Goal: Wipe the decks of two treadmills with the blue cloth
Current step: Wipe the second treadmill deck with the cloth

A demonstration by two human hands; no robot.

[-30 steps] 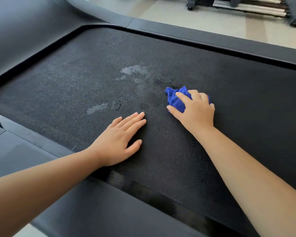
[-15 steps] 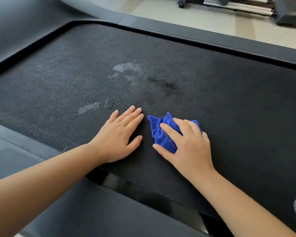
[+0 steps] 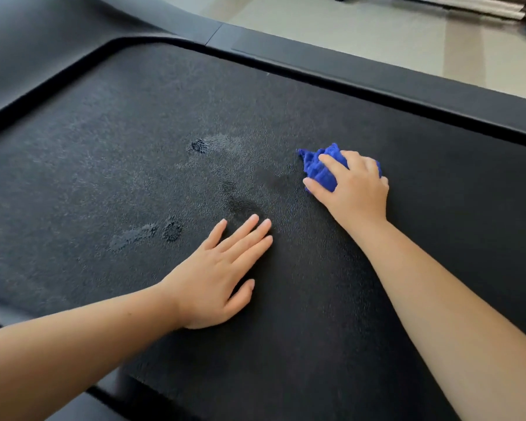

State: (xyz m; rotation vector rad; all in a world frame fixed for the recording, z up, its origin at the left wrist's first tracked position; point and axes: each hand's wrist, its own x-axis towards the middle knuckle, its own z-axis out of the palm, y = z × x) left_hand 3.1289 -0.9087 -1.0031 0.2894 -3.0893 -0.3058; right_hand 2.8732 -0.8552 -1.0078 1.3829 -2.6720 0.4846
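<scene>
View: We look down along our two bare forearms onto a black, textured treadmill deck (image 3: 119,153).
Right hand: Our right hand (image 3: 354,189) presses a bunched blue cloth (image 3: 318,168) onto the deck, with the fingers curled over it and the thumb against its near side.
Blue cloth: It sits crumpled on the deck, right of centre and toward the far side rail (image 3: 377,77). The hand covers most of it and its left edge sticks out.
Left hand: Our left hand (image 3: 216,278) lies flat, palm down, with the fingers straight and slightly spread. It holds nothing and is nearer to us, well apart from the cloth.
Marks: Dark and pale damp-looking patches (image 3: 170,230) spot the deck to the left of both hands.
Beyond: Pale floor (image 3: 346,22) lies past the rail. We cannot identify the equipment (image 3: 468,3) at top right.
</scene>
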